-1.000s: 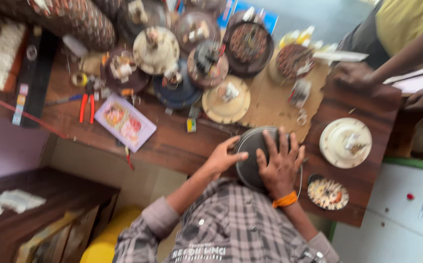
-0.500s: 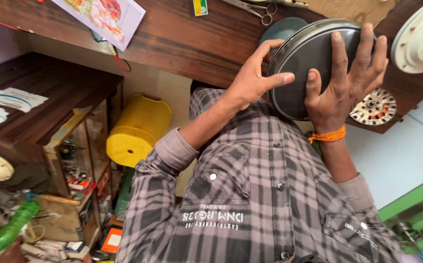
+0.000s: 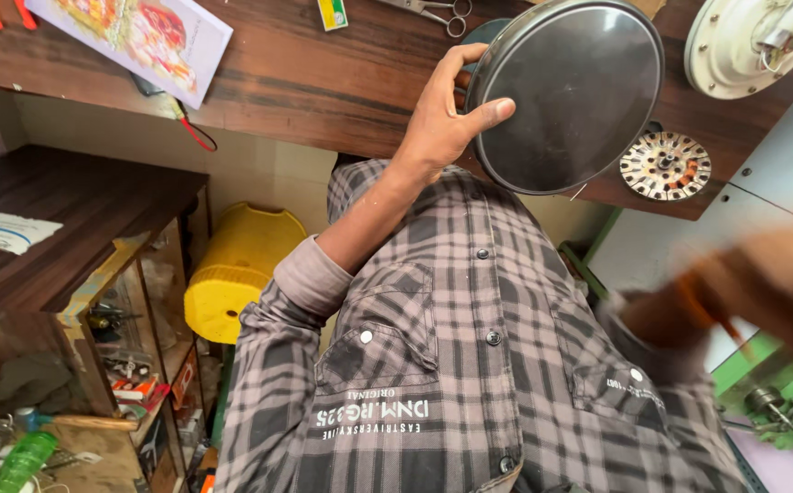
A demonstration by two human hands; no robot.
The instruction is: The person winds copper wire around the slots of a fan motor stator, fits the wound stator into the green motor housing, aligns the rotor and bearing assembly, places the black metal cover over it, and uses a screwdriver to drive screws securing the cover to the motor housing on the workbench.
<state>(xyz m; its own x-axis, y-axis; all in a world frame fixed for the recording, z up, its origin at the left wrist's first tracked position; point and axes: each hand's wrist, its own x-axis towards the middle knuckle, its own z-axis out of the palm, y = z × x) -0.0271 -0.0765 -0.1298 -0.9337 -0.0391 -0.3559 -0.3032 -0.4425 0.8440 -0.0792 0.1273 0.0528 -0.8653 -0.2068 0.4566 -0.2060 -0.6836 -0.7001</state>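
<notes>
Round dark metal cover held tilted at the near edge of the wooden surface, partly hiding the surface behind it. Left hand clamped on the cover's left rim, thumb across its face. Right hand off the cover, well apart toward the lower right, blurred; cannot tell its grip. Beside the cover on its right: one white motor housing, one round rotor disc below it. Left of the cover: one pair of scissors, one small yellow-green label, one colourful rectangular booklet. Below the surface, one yellow stool.
</notes>
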